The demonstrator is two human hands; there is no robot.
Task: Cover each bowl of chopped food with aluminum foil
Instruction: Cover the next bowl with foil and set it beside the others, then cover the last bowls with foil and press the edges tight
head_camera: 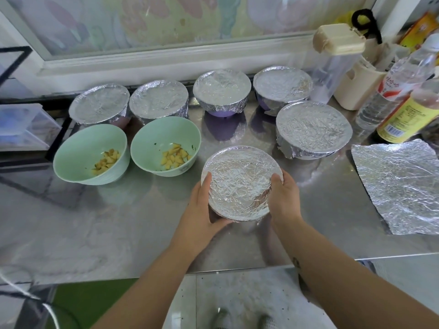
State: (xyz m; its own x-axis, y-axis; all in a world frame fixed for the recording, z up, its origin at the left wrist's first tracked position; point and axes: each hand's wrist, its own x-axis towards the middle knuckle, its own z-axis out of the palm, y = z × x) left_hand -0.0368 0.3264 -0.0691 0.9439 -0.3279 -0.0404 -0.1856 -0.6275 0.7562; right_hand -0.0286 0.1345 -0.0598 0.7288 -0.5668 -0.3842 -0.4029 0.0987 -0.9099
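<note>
1. bare forearms reach in from the near edge, and the left hand (202, 210) and right hand (282, 193) clasp the round bowl wrapped in crinkled aluminum foil (241, 184) between them, at the middle front of the shiny steel desk (118, 222).
2. each thumb lies on the foil rim. the left hand's fingers (215, 220) curl under the near side; the right hand's fingers are hidden behind the bowl, though that hand plainly grips it. the top tilts towards the camera, and i cannot tell whether the base rests on the desk.
3. too hard a squeeze at the rim could tear the thin foil or pull its tucked skirt loose.
4. more tilt could slide the food against the cover and push it open.
5. the pale green bowl of yellow chopped pieces at far left (71, 150) and the second pale green bowl beside it (154, 141) stand uncovered; a left elbow swinging out could knock them.
6. only one loose crumpled sheet of aluminum foil (401, 186) shows, at the right, for two open bowls, so one may go short. a hasty pull could drag it into the tall plastic bottles (403, 115) just behind.
7. five other foil-covered bowls (313, 129) stand behind; setting this one down tight among them could dent their covers.
</note>
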